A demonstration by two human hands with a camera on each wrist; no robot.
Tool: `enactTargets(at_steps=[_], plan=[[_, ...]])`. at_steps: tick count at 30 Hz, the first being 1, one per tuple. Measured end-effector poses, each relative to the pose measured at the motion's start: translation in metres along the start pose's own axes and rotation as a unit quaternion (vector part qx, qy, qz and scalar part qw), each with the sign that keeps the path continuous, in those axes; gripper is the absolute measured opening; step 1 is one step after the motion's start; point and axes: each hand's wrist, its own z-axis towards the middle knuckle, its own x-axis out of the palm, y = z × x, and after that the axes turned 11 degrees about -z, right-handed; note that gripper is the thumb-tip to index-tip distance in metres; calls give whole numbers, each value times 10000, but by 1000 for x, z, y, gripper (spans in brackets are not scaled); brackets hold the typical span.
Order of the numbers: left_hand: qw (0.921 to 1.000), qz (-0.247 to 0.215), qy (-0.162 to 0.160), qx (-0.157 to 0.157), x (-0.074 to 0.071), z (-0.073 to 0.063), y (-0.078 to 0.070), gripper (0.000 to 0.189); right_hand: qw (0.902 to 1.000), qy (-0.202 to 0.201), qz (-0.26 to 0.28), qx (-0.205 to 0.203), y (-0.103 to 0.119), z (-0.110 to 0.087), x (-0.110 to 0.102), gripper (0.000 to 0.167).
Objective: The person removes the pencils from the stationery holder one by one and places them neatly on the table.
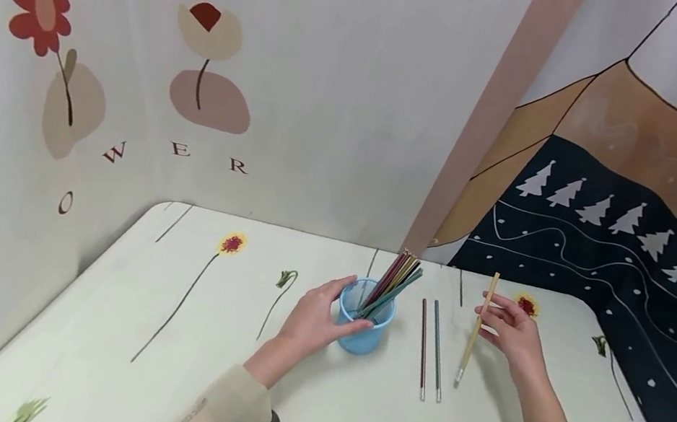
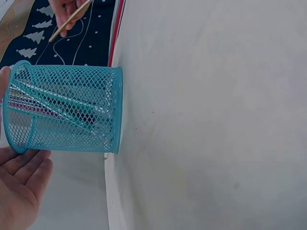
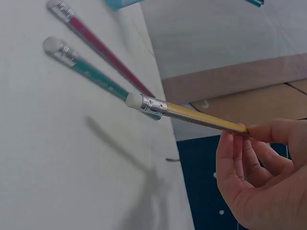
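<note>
A blue mesh cup point(image 1: 365, 323) stands on the white table point(image 1: 159, 359) with several coloured pencils point(image 1: 396, 282) leaning out to the right. My left hand point(image 1: 322, 318) grips the cup from its left side, thumb at the rim. In the left wrist view the cup point(image 2: 67, 110) lies between thumb and fingers of the left hand point(image 2: 19, 187). My right hand point(image 1: 508, 324) pinches a yellow pencil point(image 1: 476, 330) near its upper end, eraser end down just above the table. The yellow pencil point(image 3: 192, 114) shows in my right hand point(image 3: 259, 177). A red pencil point(image 1: 423, 348) and a green pencil point(image 1: 437, 350) lie side by side between cup and right hand.
A flower-printed cloth point(image 1: 201, 74) hangs behind the table, and a dark cloth with white trees point(image 1: 630, 284) hangs at the right. The table's right edge runs close past my right forearm. The red pencil point(image 3: 96, 43) and green pencil point(image 3: 91, 74) lie under the yellow one.
</note>
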Motion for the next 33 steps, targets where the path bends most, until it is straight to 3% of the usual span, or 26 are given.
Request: enactTargets(at_steps=[8, 14, 33], plan=[[9999, -50, 38, -146, 0, 1, -1, 87, 9979, 439, -334, 333, -18, 8, 9, 51], [9999, -22, 31, -127, 1, 1, 0, 87, 9953, 650, -653, 298, -27, 10, 18, 48], [9999, -26, 37, -161, 1, 2, -4, 88, 9902, 520, -1248, 363, -32, 22, 27, 41]])
